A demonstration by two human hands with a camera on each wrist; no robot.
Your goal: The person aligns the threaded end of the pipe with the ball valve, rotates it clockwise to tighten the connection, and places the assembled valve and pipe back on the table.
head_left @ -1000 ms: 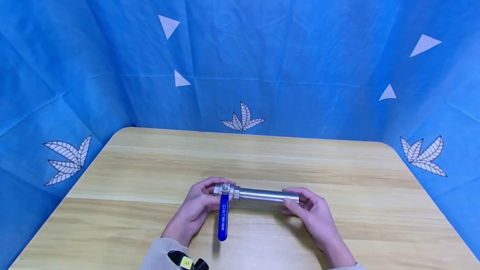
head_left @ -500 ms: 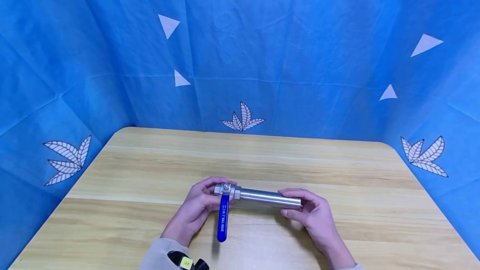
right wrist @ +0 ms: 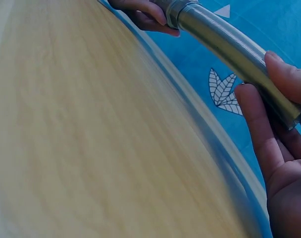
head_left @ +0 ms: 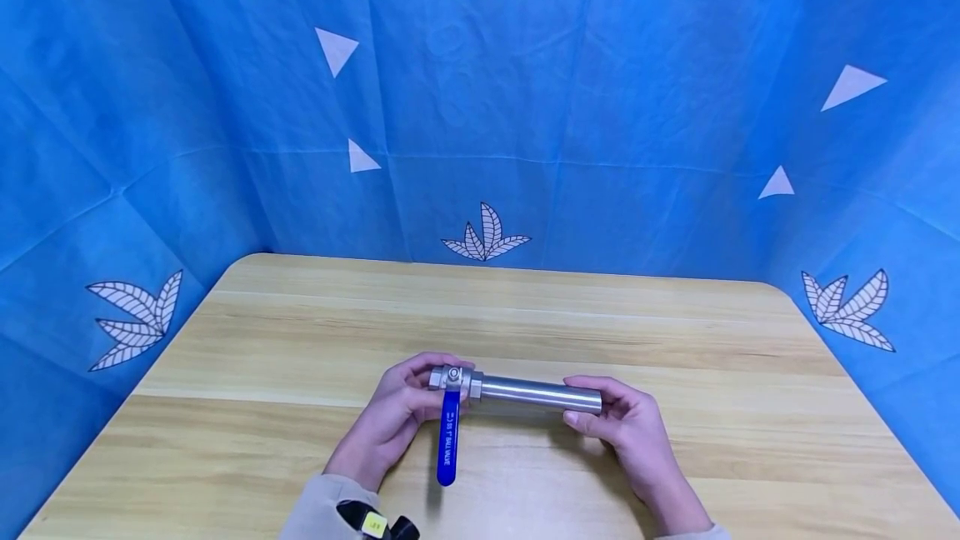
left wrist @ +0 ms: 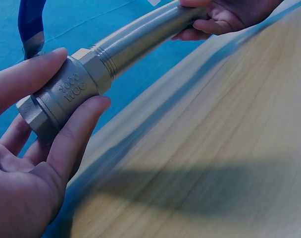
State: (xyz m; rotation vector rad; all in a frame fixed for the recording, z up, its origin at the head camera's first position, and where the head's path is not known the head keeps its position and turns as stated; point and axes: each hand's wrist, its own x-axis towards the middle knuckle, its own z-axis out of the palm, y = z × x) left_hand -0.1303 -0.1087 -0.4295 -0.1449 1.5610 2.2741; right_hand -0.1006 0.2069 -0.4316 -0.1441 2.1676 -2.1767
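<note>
My left hand (head_left: 392,415) grips a silver ball valve (left wrist: 70,91) by its body, thumb on one side and fingers on the other. The raised lettering "1000 WOG" shows on the metal. The valve's blue lever handle (head_left: 447,440) points toward the front of the table. A straight silver pipe (head_left: 528,392) sits in the valve's right end, a few threads showing at the joint. Around the pipe's free end, my right hand (head_left: 630,436) holds with the thumb (right wrist: 289,79) on one side and the fingers (right wrist: 257,119) on the other. Both parts are held above the table.
The wooden table (head_left: 300,315) lies under both hands, and their shadows fall on it. A blue cloth (head_left: 465,107) with white leaves and triangles hangs behind and at both sides. A black strap with a yellow label (head_left: 373,524) is on the left wrist.
My right thumb and fingers have shifted around the pipe's end, the thumb moving toward the pipe's near side. The pipe's free end dipped, then rose slightly. The left hand stays on the valve.
</note>
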